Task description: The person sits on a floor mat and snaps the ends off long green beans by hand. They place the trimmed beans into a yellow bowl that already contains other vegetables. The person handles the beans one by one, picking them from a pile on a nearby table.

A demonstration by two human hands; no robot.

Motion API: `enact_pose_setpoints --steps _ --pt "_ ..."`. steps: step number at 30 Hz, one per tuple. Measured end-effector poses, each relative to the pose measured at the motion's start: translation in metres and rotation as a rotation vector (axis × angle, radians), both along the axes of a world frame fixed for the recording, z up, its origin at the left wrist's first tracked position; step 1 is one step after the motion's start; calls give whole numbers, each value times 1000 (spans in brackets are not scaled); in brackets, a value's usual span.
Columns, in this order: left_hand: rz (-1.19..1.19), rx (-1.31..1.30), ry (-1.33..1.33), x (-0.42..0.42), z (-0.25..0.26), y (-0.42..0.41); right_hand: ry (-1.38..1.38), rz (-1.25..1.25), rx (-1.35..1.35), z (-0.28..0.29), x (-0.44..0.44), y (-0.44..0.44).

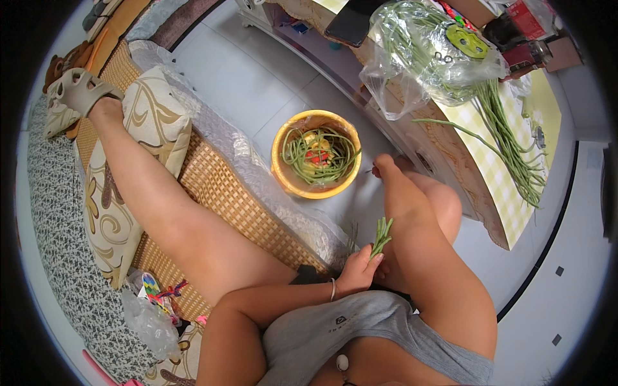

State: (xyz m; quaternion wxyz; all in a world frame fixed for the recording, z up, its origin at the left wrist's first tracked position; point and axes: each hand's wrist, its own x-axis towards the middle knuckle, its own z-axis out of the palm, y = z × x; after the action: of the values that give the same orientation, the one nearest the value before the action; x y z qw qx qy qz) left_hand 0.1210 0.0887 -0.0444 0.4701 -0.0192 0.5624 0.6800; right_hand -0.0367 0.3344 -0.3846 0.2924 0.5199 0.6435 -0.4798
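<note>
My left hand (359,272) is closed around a small bunch of short green bean pieces (382,237), their ends sticking up past the thumb. Beyond it, my right hand (382,166) hangs low beside a yellow bin (316,194), at its right side. Its fingers are mostly hidden behind the wrist; a thin dark bit shows at the fingertips, too small to name. Inside the lined bin lie curled long green beans (340,166) with yellow and red scraps. Whole long beans (504,140) rest on the checked tablecloth (497,212) to the right.
A clear plastic bag of long beans (425,53) sits on the cabinet (434,169), beside a dark phone (355,21) and a jar (528,53). At left, a woven mat (227,188) covers a couch holding cushions (159,116) and a crumpled plastic bag (149,323). My legs flank the bin.
</note>
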Motion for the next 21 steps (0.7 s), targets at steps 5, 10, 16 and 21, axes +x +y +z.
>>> enact_pose_setpoints --steps 5,10,16,21 --pt "109 -5 -114 -47 35 -29 -55 2 -6 -38 9 -2" --pt "415 23 -152 -111 93 -132 -118 76 28 -96 23 7" --pt "885 165 -16 -114 104 -260 -181 -102 -94 -89 27 -1" --pt "1021 302 99 -98 92 -307 -105 -268 -117 -86 29 -12"
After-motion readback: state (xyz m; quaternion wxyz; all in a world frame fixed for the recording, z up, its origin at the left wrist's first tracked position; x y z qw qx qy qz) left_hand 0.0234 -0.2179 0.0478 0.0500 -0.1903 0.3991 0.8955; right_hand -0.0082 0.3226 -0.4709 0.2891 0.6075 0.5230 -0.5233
